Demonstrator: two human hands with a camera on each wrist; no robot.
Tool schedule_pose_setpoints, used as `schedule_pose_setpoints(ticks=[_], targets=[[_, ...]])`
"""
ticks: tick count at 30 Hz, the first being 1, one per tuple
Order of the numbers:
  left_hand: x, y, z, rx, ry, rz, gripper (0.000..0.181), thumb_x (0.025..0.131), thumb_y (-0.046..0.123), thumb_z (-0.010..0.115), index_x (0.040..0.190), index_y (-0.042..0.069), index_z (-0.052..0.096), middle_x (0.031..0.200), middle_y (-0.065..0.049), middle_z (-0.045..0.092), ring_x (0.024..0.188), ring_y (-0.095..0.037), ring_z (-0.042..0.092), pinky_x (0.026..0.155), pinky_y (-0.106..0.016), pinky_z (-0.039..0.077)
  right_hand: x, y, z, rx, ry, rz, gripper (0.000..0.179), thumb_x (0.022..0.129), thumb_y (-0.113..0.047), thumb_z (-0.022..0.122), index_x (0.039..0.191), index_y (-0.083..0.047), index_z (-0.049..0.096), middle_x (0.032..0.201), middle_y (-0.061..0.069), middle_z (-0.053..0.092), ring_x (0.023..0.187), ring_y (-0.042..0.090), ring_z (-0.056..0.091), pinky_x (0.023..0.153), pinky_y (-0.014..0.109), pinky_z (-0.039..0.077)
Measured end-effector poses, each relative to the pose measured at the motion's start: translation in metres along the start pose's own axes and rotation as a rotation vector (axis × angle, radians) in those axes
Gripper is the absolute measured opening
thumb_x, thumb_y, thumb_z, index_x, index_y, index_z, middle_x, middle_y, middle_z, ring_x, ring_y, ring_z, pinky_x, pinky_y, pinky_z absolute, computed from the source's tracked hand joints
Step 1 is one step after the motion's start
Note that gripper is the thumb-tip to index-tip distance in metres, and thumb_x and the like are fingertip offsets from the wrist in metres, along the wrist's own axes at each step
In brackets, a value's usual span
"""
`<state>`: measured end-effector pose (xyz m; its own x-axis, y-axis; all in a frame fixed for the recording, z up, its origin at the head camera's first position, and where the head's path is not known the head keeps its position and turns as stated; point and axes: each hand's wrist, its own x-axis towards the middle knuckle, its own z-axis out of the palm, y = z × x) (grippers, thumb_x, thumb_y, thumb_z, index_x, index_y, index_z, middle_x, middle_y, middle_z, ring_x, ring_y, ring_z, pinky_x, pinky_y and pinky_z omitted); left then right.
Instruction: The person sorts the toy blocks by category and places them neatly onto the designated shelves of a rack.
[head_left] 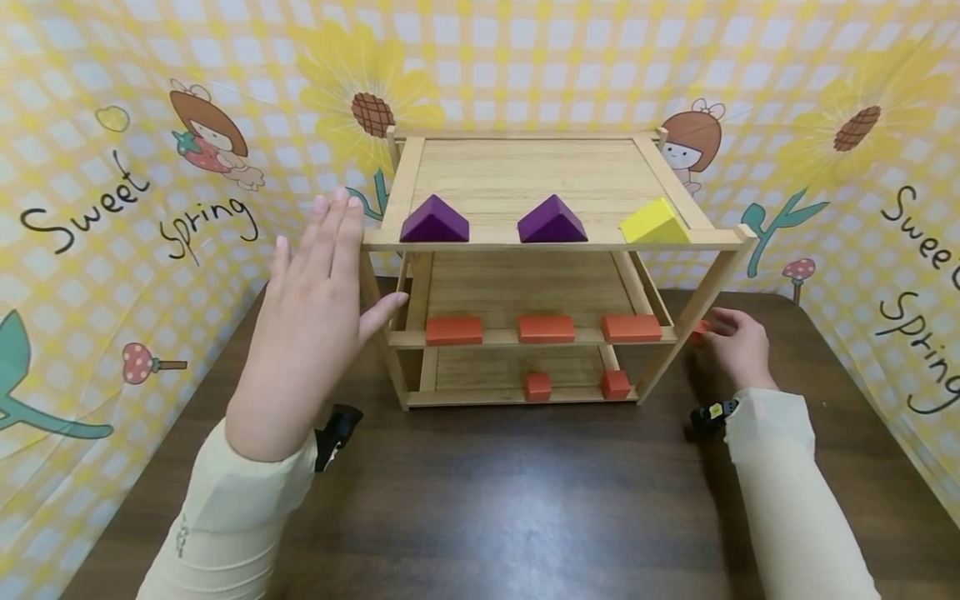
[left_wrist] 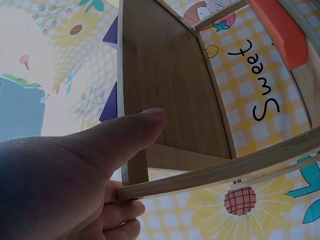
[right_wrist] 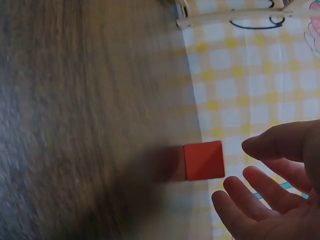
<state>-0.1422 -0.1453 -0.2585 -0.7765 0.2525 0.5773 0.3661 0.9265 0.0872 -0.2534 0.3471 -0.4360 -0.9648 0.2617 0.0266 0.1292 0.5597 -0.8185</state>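
My left hand lies at the upper left front corner of a wooden three-tier rack, fingers straight along its outer side. Its thumb crosses the front post below the top board in the left wrist view. Right of the rack, my right hand is beside a red cube, its thumb and fingers spread apart with a gap to the cube. On the top tier's front edge stand two purple triangular blocks and a yellow triangular block. Several orange-red rectangular blocks line the middle tier.
Two red cubes sit on the bottom tier, toward the right. The rack stands on a dark wooden table. A yellow checked cloth with printed flowers surrounds the table at the back and sides.
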Motion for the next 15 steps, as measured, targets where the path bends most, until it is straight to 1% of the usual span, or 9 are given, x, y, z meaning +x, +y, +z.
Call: schedule_pose_setpoints(ticks=[4, 8, 11, 15], targets=[[0.000, 0.000, -0.001, 0.000, -0.008, -0.006, 0.092, 0.092, 0.032, 0.077, 0.158, 0.000, 0.023, 0.165, -0.019, 0.024, 0.154, -0.032, 0.018, 0.117, -0.068, 0.017, 0.005, 0.005, -0.001, -0.022, -0.029, 0.024, 0.052, 0.098, 0.000, 0.058, 0.147, 0.011, 0.042, 0.142, 0.033, 0.051, 0.130, 0.043, 0.052, 0.076, 0.012, 0.041], [0.000, 0.000, -0.001, 0.008, -0.005, -0.004, 0.093, 0.091, 0.032, 0.077, 0.158, 0.000, 0.023, 0.165, -0.019, 0.024, 0.154, -0.032, 0.019, 0.117, -0.068, 0.018, 0.010, 0.009, 0.000, -0.041, -0.036, 0.034, 0.053, 0.096, 0.000, 0.059, 0.146, 0.011, 0.043, 0.142, 0.033, 0.050, 0.130, 0.044, 0.051, 0.078, 0.016, 0.041], [0.000, 0.000, -0.001, 0.014, -0.005, -0.001, 0.093, 0.090, 0.033, 0.078, 0.158, -0.001, 0.023, 0.165, -0.020, 0.024, 0.153, -0.032, 0.019, 0.117, -0.068, 0.019, 0.012, 0.010, 0.001, -0.043, -0.035, 0.034, 0.053, 0.095, 0.000, 0.059, 0.144, 0.012, 0.044, 0.143, 0.033, 0.050, 0.128, 0.044, 0.052, 0.076, 0.014, 0.040], [0.000, 0.000, 0.000, 0.017, -0.008, 0.000, 0.092, 0.091, 0.033, 0.077, 0.158, -0.001, 0.023, 0.165, -0.020, 0.024, 0.154, -0.032, 0.019, 0.117, -0.067, 0.019, 0.012, 0.011, 0.002, -0.034, -0.036, 0.036, 0.054, 0.093, 0.001, 0.060, 0.143, 0.013, 0.045, 0.143, 0.034, 0.050, 0.125, 0.043, 0.054, 0.069, 0.011, 0.041]])
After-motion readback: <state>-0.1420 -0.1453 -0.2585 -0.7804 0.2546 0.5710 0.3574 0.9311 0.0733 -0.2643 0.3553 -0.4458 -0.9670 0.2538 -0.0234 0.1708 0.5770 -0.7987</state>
